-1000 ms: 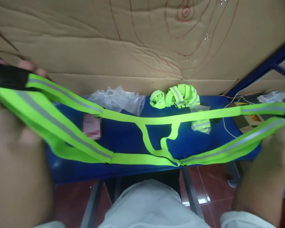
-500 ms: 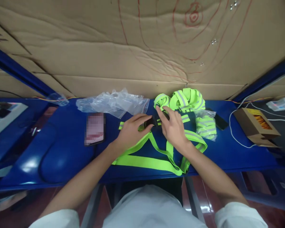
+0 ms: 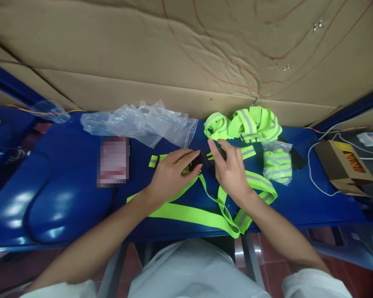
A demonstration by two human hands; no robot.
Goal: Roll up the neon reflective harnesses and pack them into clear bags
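Observation:
A neon yellow-green reflective strap vest lies spread on the blue bench in front of me. My left hand pinches one black end piece of the vest, fingers closed on it. My right hand pinches the matching black end piece, and the two pieces meet between my fingertips near the bench's middle. Grey reflective bands run along the wider straps under my right wrist.
Rolled vests and one bagged vest sit behind my right hand. Empty clear plastic bags and a phone lie to the left. A small cardboard box with white cable stands at the right. Cardboard walls the back.
A second ago my hands held the vest stretched wide near the camera. They brought it down onto the bench and both now pinch the black end pieces together at the middle.

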